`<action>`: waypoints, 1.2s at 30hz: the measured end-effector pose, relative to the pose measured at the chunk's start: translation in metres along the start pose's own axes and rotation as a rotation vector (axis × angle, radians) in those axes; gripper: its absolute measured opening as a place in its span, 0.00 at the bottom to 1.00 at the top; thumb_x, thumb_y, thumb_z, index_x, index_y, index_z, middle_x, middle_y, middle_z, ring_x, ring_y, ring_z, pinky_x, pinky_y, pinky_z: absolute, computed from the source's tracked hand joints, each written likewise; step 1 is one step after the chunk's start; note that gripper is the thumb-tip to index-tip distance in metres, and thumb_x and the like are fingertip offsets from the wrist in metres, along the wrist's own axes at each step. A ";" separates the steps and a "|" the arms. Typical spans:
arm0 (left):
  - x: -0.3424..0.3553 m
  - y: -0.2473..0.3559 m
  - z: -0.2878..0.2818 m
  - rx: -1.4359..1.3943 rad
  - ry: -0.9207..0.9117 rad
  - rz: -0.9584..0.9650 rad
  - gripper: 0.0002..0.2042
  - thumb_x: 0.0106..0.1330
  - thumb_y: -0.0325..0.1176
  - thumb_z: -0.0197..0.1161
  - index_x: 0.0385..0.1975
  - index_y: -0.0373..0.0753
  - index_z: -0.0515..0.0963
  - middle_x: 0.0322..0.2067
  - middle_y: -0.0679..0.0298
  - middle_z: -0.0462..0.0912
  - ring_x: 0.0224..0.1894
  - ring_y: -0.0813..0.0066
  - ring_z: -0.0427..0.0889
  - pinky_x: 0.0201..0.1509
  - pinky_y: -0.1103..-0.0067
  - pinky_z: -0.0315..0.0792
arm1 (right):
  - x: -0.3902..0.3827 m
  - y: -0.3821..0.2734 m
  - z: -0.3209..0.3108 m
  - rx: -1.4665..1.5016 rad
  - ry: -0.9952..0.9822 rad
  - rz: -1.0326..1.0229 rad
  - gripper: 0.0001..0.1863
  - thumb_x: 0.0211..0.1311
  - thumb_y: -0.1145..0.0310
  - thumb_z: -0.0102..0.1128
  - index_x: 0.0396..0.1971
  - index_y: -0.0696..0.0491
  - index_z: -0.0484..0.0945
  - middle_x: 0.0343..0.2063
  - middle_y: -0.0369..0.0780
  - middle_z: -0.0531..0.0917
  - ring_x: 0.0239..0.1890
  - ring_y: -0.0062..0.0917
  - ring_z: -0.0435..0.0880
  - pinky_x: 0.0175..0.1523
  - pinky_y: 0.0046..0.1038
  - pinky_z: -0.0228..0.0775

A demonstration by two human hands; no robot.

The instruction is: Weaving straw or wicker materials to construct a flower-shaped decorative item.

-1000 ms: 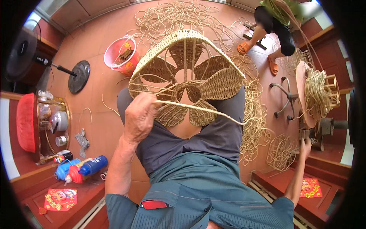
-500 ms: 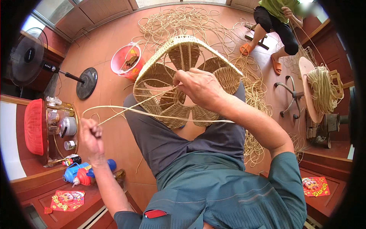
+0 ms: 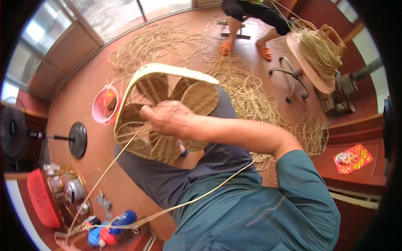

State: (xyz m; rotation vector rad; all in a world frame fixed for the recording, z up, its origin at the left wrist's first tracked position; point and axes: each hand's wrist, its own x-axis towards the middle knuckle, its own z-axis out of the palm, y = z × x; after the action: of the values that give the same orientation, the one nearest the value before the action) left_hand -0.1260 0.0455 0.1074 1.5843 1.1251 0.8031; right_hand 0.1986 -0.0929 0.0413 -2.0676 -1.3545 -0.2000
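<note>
Across my lap rests a woven cord piece (image 3: 201, 98) with a pale rounded rim and several brown petal-shaped panels inside. My right hand (image 3: 171, 118) is closed over its middle, fingertips pinched where a thin straw-coloured cord (image 3: 109, 172) meets the weave. Exactly what lies under those fingertips is hidden. That cord stretches tight down to my left hand (image 3: 67, 246), at the lower left edge of the picture. It loops there and returns across my shirt to my right thigh. The left hand is blurred and mostly cut off, with the cord drawn taut at it.
Loose cord (image 3: 251, 98) covers much of the floor ahead and right. A pink bucket (image 3: 99, 109), a black fan base (image 3: 78, 140) and a shelf with a red basket (image 3: 42, 198) stand left. Another person in orange slippers (image 3: 264, 51) is near a cord-wound reel (image 3: 316, 54).
My left hand has pulled down and left to the picture's edge, drawing the cord out long. The right hand stays at the weave. The whole view has swung round.
</note>
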 end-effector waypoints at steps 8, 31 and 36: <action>0.262 -0.078 -0.322 0.961 0.004 0.474 0.15 0.82 0.39 0.66 0.49 0.30 0.89 0.42 0.53 0.91 0.40 0.65 0.86 0.47 0.71 0.80 | 0.029 -0.037 0.015 -0.109 -0.082 0.007 0.16 0.70 0.70 0.61 0.53 0.53 0.69 0.26 0.42 0.89 0.33 0.40 0.95 0.34 0.45 0.83; 0.042 0.003 0.142 0.233 -0.518 0.583 0.07 0.78 0.22 0.64 0.51 0.31 0.86 0.44 0.55 0.87 0.48 0.65 0.87 0.56 0.73 0.79 | 0.002 -0.001 -0.015 0.955 0.124 0.311 0.16 0.77 0.67 0.65 0.59 0.56 0.83 0.37 0.33 0.82 0.41 0.16 0.82 0.50 0.26 0.80; 0.049 0.004 0.185 0.303 -0.339 0.990 0.13 0.72 0.22 0.70 0.54 0.37 0.86 0.48 0.55 0.88 0.52 0.53 0.87 0.59 0.64 0.80 | -0.022 0.013 -0.042 0.992 -0.008 0.453 0.15 0.81 0.68 0.63 0.60 0.56 0.78 0.39 0.28 0.81 0.38 0.09 0.77 0.42 0.18 0.71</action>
State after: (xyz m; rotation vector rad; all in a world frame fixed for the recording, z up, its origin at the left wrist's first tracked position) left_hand 0.0577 0.0282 0.0572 2.4607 0.1553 0.9395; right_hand 0.2088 -0.1373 0.0583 -1.4292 -0.6983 0.5678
